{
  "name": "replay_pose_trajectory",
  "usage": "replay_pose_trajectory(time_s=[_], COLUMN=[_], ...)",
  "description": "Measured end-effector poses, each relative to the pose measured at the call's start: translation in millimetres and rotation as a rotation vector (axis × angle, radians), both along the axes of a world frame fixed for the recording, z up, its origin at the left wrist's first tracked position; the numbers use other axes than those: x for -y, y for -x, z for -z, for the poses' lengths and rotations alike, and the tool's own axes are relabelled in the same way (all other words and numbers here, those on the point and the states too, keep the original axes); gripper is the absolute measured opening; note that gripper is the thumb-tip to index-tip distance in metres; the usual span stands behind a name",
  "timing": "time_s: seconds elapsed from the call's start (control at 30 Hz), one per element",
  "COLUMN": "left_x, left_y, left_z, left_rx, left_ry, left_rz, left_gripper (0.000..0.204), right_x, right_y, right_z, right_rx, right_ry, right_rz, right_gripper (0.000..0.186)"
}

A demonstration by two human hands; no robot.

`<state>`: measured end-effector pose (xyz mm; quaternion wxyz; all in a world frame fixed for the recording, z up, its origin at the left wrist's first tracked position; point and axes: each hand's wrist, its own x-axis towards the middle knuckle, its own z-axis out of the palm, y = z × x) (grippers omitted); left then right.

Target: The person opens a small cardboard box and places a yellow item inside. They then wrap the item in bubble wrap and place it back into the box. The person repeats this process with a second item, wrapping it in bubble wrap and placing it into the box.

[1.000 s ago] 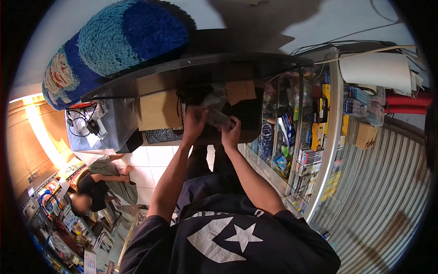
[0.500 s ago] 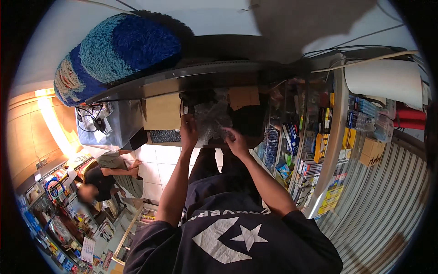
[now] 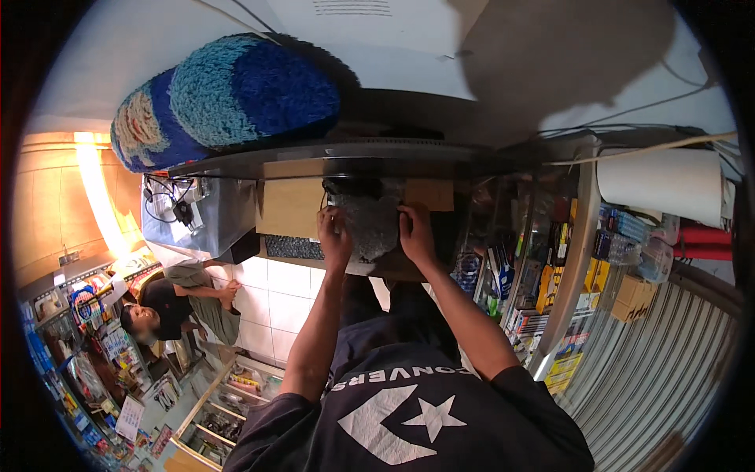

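A crumpled sheet of clear bubble wrap [image 3: 366, 228] is spread between my hands, over a dark item [image 3: 354, 188] that it partly covers. My left hand [image 3: 334, 240] has curled fingers pinching the sheet's left edge. On the other side, my right hand [image 3: 417, 236] pinches the sheet's right edge near its upper corner. Both rest at a dark shelf holding flat brown cardboard [image 3: 291, 204] and a smaller brown piece [image 3: 431, 197].
Above is a ledge [image 3: 472, 161] with a rolled blue shaggy mat [image 3: 275, 86]. A plastic-covered case with cables [image 3: 228, 216] stands left. A seated person [image 3: 157, 311] is lower left, near packed display cases. Glass shelves [image 3: 503, 275] and a shutter [image 3: 668, 362] are right.
My hands have moved apart to the sides of the bubble wrap, which now lies flatter and wider. The whole view has shifted, with the shelf slightly lower.
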<state>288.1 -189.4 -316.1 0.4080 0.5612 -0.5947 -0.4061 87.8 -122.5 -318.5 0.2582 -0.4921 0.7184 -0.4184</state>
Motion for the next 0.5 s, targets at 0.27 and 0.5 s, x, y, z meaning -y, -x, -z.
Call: replay_pose_trajectory(time_s=[0.27, 0.5], left_x=[27, 36], left_y=[24, 31], left_z=[13, 23], left_rx=[0.377, 0.928], left_ry=[0.105, 0.081], left_rz=[0.437, 0.474], left_gripper=[0.066, 0.085], right_x=[40, 46], right_y=[4, -1], right_z=[23, 25], right_rx=[-0.215, -0.198], right_ry=[-0.184, -0.128], right_rz=[-0.239, -0.174], right_gripper=[0.023, 0.031])
